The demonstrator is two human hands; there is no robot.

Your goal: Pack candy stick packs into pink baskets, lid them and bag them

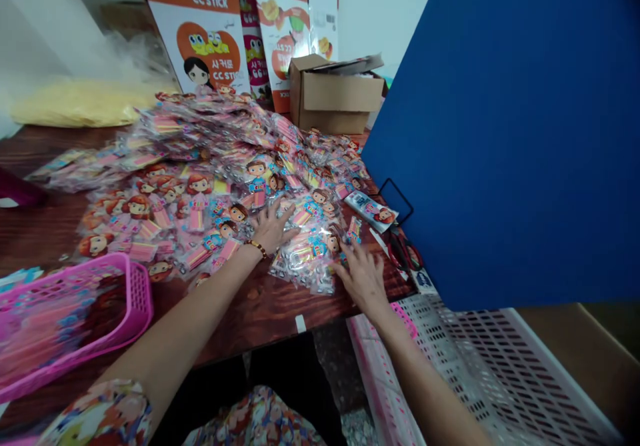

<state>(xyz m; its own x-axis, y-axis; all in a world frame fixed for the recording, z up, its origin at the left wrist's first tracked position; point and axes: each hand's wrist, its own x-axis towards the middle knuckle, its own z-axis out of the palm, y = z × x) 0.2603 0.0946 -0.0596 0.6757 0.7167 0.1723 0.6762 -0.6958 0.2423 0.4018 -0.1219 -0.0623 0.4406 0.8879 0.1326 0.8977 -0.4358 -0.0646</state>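
Observation:
Many small clear candy packets (195,193) with pink and yellow sticks and cartoon figures lie heaped across the dark wooden table (250,319). My left hand (273,227), with a beaded bracelet at the wrist, rests fingers spread on packets near the heap's front edge. Opposite it, my right hand (361,274) lies with fingers apart at the right side of a smaller group of packets (305,253). That group sits between both hands. Neither hand is closed around a packet.
A pink basket (135,299) of packets stands at left. Printed cartons (200,33) and an open cardboard box (340,96) stand behind. A large blue panel (520,139) blocks the right. Scissors (405,253) lie near it, above a white crate (530,359). Yellow plastic (80,103) lies back left.

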